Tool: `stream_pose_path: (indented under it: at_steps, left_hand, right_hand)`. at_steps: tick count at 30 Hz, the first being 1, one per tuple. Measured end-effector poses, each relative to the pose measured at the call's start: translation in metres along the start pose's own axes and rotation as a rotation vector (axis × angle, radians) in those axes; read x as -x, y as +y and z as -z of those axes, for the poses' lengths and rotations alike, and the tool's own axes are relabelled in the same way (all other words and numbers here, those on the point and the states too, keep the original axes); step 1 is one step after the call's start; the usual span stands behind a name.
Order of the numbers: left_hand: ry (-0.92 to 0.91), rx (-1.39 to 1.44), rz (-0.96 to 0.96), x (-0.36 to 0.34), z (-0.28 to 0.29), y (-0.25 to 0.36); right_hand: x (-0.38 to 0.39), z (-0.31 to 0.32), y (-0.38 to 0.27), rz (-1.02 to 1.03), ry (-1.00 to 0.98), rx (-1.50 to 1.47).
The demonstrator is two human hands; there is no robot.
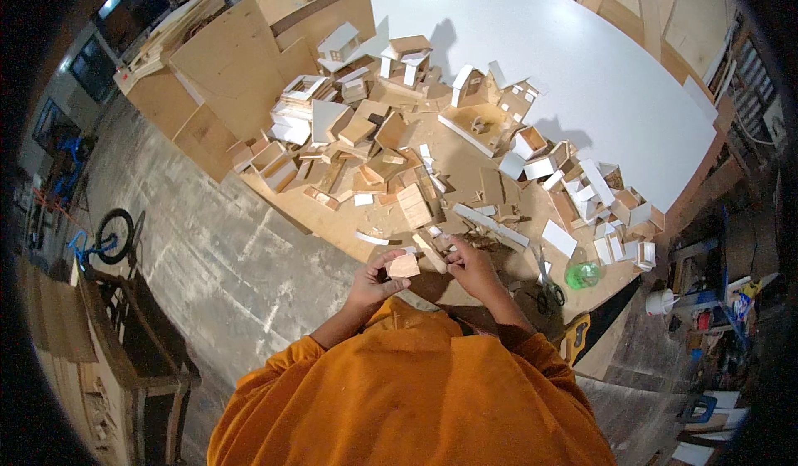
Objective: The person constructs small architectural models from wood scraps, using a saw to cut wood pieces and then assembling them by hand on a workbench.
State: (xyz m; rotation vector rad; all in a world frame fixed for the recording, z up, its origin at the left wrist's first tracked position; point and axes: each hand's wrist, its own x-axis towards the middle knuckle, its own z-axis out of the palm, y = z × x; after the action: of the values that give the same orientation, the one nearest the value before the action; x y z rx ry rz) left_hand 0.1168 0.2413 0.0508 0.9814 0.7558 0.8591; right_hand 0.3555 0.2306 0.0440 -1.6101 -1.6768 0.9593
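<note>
My left hand [370, 287] is closed on a small flat wooden piece [404, 266], pale and cut with angled corners, held between thumb and fingers near the table's front edge. Just to its right, my right hand [474, 268] has its fingers drawn together at a narrow light wooden strip [430, 252]. The strip slants between the two hands, apart from the left one's piece or barely off it. Beyond my hands lies a slatted wooden block [413, 206]. A long white-faced strip [492, 226] rests past my right hand, with scissors [544, 287] to its right.
Small wooden and white model houses [407, 57] and loose offcuts crowd the table [328, 233]. A green translucent container [583, 276] stands at the right, with a yellow-handled saw [575, 337] at the edge. A large white board [573, 59] spans the back. Brown panels [229, 59] lean at left.
</note>
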Motion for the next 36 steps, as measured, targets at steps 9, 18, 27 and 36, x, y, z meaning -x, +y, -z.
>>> stream_pose_path:
  at_steps: [9, 18, 27, 36]
  left_hand:
    - [0.005, -0.688, -0.311, -0.026, -0.012, 0.009]
    - [-0.063, -0.839, -0.341, -0.05, -0.018, 0.0]
    - [-0.034, -0.948, -0.378, -0.055, -0.013, -0.009]
    - [-0.043, -0.95, -0.284, -0.056, -0.014, -0.01]
  right_hand:
    - [0.005, 0.014, -0.019, -0.041, -0.049, 0.179]
    - [0.006, 0.01, -0.016, -0.029, 0.0, 0.18]
    - [0.012, 0.001, -0.03, 0.086, 0.065, 0.385]
    - [0.019, 0.0, 0.004, 0.084, 0.3, 0.125]
